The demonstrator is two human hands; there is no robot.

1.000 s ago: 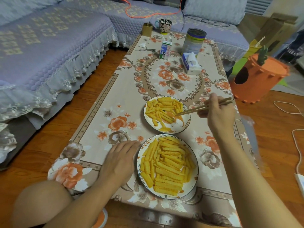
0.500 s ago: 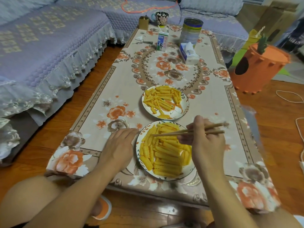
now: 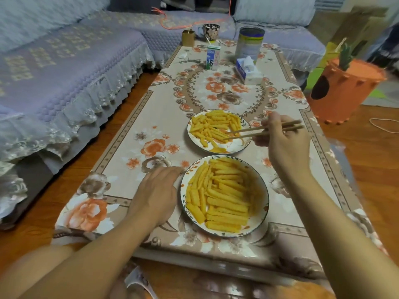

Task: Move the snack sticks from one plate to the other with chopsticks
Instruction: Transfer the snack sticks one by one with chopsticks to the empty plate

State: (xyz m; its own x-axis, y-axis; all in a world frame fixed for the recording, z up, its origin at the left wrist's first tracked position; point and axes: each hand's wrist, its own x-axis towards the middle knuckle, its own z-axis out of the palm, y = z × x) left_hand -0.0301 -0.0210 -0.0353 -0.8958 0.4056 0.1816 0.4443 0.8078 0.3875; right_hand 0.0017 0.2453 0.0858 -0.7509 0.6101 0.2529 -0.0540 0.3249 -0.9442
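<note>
Two white plates of yellow snack sticks sit on the floral tablecloth. The near plate [image 3: 264,209] holds a big heap of sticks [image 3: 222,195]. The far plate [image 3: 237,147] holds a smaller heap [image 3: 210,128]. My right hand [image 3: 285,141] grips a pair of wooden chopsticks [image 3: 257,131], whose tips reach into the far plate among its sticks. Whether a stick is pinched between the tips I cannot make out. My left hand [image 3: 156,190] rests flat on the cloth, fingers touching the left rim of the near plate.
At the table's far end stand a milk carton [image 3: 212,58], a tissue pack [image 3: 248,71], a tin can [image 3: 249,43], a mug [image 3: 210,32] and a small box [image 3: 188,37]. A sofa runs along the left and back. An orange container [image 3: 343,87] stands on the floor at right.
My right hand has carried the chopsticks from over the near plate up to the far plate. The left hand has stayed by the near plate.
</note>
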